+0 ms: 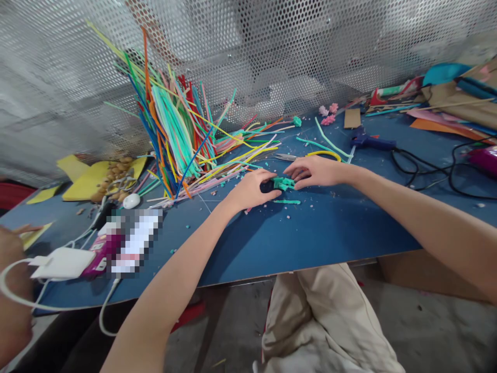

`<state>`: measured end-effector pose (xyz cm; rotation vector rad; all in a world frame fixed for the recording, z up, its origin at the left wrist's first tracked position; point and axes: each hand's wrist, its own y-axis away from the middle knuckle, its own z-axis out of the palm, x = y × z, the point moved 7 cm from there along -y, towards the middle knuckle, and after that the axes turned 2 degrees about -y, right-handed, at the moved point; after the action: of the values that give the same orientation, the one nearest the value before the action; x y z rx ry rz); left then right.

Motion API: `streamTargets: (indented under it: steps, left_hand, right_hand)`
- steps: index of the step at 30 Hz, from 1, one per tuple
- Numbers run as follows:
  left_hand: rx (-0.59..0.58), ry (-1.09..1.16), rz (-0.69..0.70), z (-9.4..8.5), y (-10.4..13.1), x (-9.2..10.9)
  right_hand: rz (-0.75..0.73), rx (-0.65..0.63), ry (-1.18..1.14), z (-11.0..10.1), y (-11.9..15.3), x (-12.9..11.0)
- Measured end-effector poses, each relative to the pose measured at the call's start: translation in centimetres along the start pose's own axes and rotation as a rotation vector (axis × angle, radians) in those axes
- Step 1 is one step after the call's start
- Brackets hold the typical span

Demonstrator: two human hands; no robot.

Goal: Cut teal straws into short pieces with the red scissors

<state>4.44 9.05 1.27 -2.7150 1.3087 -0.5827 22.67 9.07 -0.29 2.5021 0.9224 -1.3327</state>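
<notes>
My left hand [256, 189] rests low over the blue table, its thumb and fingers curved around a small dark object [267, 186]; most of that object is hidden by the hand. Against its right side are green fuzzy pipe-cleaner pieces [284, 183]. From the right, my right hand [316, 171] reaches to these pieces, its fingers bent and apart, the thumb tip close to the green; whether it touches cannot be made out. Just in front lies a short green pipe-cleaner piece [288, 202]. Behind the hands are scissors with yellow handles [324, 153].
A large bundle of coloured pipe cleaners [174, 129] stands at the back left by a perforated metal screen [272, 52]. A blue glue gun [373, 140] with a black cord lies right. Left are a phone [137, 241], a white charger [64, 262] and another person's arm [15, 300].
</notes>
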Motion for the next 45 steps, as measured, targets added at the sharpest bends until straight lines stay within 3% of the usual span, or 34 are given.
streamTargets:
  steps: [10,20,27,35,45]
  left_hand:
    - [0.022,0.017,0.039,-0.1,-0.3,-0.1]
    - [0.068,0.134,-0.058,-0.4,-0.1,-2.9]
    - [0.055,-0.097,-0.009,-0.8,-0.1,-3.2]
    - [0.039,-0.126,0.048,-0.6,-0.3,-2.6]
    - [0.012,-0.238,0.068,-0.5,0.1,-2.1]
  right_hand:
    - [-0.078,0.036,0.208,0.7,-1.0,-0.7]
    - [-0.073,0.106,0.247,-0.6,-0.2,-1.3]
    - [-0.182,0.121,0.398,1.2,-0.7,-2.6]
    - [-0.234,0.085,0.584,3.4,-0.9,-3.3]
    - [-0.218,0.091,0.597,2.9,-1.2,-2.5]
